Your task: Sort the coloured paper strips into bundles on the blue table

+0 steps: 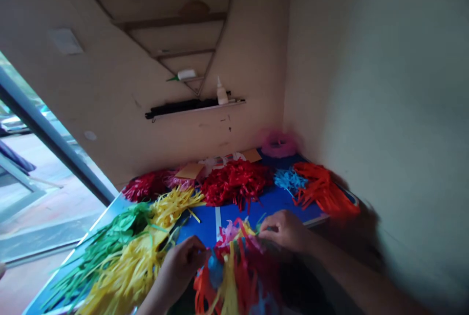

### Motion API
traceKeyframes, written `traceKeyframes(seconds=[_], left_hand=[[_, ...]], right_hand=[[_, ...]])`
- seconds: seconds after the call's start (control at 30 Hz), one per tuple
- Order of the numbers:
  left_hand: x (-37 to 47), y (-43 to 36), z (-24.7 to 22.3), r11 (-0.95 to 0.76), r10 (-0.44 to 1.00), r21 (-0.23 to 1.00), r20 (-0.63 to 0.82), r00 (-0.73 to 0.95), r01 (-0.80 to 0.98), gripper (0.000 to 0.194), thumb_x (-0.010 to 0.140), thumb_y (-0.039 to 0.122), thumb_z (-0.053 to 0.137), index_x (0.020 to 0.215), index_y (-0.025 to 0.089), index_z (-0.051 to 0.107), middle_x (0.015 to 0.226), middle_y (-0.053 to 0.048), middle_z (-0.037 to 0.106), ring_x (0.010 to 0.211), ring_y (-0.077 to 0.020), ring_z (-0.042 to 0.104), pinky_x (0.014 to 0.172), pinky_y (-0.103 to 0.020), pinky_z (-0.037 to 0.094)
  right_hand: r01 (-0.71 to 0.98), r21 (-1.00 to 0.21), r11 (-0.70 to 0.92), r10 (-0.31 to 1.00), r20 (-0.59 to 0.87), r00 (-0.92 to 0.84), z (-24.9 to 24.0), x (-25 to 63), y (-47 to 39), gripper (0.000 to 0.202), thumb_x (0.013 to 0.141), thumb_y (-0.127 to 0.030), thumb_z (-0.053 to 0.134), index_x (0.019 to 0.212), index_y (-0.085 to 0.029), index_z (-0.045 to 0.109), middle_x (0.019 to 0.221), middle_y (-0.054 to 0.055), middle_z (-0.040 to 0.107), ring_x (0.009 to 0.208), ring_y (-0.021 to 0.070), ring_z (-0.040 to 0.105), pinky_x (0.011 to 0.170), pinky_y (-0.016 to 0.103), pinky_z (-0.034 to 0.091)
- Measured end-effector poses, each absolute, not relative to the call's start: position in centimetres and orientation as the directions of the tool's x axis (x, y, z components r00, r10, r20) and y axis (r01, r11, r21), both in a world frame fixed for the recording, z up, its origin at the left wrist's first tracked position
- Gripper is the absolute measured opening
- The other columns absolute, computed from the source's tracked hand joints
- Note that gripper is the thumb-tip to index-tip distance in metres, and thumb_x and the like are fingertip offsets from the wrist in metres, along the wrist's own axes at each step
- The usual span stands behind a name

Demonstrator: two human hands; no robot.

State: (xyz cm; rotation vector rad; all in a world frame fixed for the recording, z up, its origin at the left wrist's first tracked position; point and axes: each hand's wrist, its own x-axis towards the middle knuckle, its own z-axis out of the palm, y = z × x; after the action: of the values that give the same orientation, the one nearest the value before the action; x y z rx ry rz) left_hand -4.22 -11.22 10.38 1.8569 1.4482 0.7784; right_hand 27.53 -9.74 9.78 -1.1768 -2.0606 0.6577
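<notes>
A bunch of multicoloured streamers point(229, 281), with red, orange, yellow, pink and blue strips, hangs at the near table edge between my hands. My left hand point(188, 256) is closed in a pinch at the left side of the bunch. At its upper right side, my right hand point(284, 229) is closed too, thumb and fingertips together on the strips. Exactly which strands lie in each pinch is too dim and blurred to make out. Left of my left hand lie long yellow streamers point(126, 273) and green streamers point(95, 244).
The blue table point(198, 229) also carries red streamers point(236, 180), light blue streamers point(289, 179), orange streamers point(322, 190) and a pink ring of netting point(278, 145). A wall shelf point(205, 107) holds a white bottle point(222, 93). Walls stand behind and right; a glass door is left.
</notes>
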Motion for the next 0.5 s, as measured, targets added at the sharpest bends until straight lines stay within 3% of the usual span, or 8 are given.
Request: traceKeyframes(seconds=[0.1, 0.27, 0.37, 0.43, 0.5], left_hand=[[-4.2, -8.6, 12.4, -0.231, 0.973, 0.617, 0.149, 0.176, 0.753, 0.032, 0.072, 0.046, 0.062, 0.058, 0.018, 0.057, 0.051, 0.006, 0.039, 0.052, -0.0099, 0.033, 0.051, -0.022, 0.025], [-3.0, -4.7, 15.8, -0.252, 0.951, 0.534, 0.291, 0.105, 0.807, 0.029, 0.076, 0.043, 0.054, 0.064, 0.019, 0.066, 0.054, 0.003, 0.054, 0.057, -0.0144, 0.050, 0.057, -0.023, 0.036], [-1.8, -6.7, 14.4, -0.246, 0.948, 0.561, 0.310, 0.075, 0.791, 0.038, 0.083, 0.050, 0.047, 0.080, 0.021, 0.071, 0.067, -0.001, 0.066, 0.067, -0.0188, 0.060, 0.064, -0.026, 0.046], [-1.1, -9.9, 11.5, -0.149, 0.983, 0.724, 0.182, 0.022, 0.673, 0.043, 0.082, 0.061, 0.050, 0.091, 0.026, 0.073, 0.074, -0.003, 0.070, 0.073, -0.0226, 0.065, 0.065, -0.029, 0.051], [-0.1, -13.5, 8.0, -0.098, 0.995, 0.745, 0.088, 0.049, 0.660, 0.045, 0.074, 0.066, 0.059, 0.090, 0.027, 0.075, 0.067, -0.005, 0.070, 0.069, -0.0267, 0.067, 0.058, -0.032, 0.052]], right_hand=[[0.532, -0.715, 0.454, 0.880, 0.268, -0.392, 12.1, 26.7, -7.6, 0.018, 0.081, -0.031, 0.063, 0.079, -0.024, 0.078, 0.083, 0.002, 0.077, 0.077, 0.0195, 0.067, 0.069, 0.026, 0.042], [0.541, -0.780, 0.313, 0.942, 0.185, -0.279, 15.2, 23.4, -3.4, 0.012, 0.067, -0.014, 0.062, 0.059, -0.018, 0.070, 0.059, 0.000, 0.067, 0.060, 0.0148, 0.058, 0.056, 0.024, 0.036], [0.475, -0.841, 0.260, 0.962, 0.180, -0.207, 13.8, 21.6, -4.6, 0.014, 0.072, -0.022, 0.062, 0.060, -0.017, 0.067, 0.054, -0.002, 0.061, 0.054, 0.0123, 0.052, 0.050, 0.023, 0.032], [0.404, -0.884, 0.233, 0.970, 0.185, -0.155, 10.9, 20.6, -7.4, 0.025, 0.077, -0.034, 0.062, 0.058, -0.017, 0.064, 0.054, -0.002, 0.059, 0.054, 0.0123, 0.050, 0.052, 0.024, 0.032], [0.145, -0.985, 0.093, 0.994, 0.084, -0.071, 7.3, 19.6, -10.7, 0.035, 0.078, -0.045, 0.060, 0.056, -0.017, 0.062, 0.052, -0.002, 0.056, 0.054, 0.0127, 0.047, 0.055, 0.026, 0.034]])
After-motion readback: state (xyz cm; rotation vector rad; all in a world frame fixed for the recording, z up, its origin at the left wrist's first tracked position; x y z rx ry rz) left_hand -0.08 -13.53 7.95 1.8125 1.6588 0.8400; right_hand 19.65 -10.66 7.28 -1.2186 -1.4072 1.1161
